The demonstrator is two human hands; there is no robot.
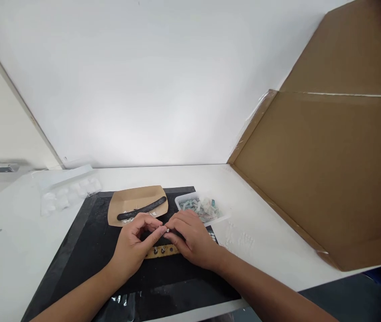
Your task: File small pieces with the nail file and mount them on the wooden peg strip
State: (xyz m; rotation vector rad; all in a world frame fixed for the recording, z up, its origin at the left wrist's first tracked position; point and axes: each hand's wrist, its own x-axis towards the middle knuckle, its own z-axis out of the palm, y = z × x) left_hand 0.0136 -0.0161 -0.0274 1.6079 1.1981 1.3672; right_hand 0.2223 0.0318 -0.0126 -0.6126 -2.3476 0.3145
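Near the middle of the black mat (86, 264), my left hand (137, 241) and my right hand (193, 237) meet fingertip to fingertip. Between their thumbs and forefingers is a small pale, shiny piece (167, 230), too small to name. Both hands are closed in a pinch on it. Just below the fingers, a yellowish strip with holes (162, 251) lies on the mat, and small metal pieces stand in some of its holes. My right hand hides its right end.
Behind my left hand sits a brown paper tray (133, 194) holding a curved black bar (141, 208) and small white bits. A white plastic tub (184, 197) contains pale and teal scraps. A clear bag (69, 194) lies left. Cardboard (311, 179) walls the right side.
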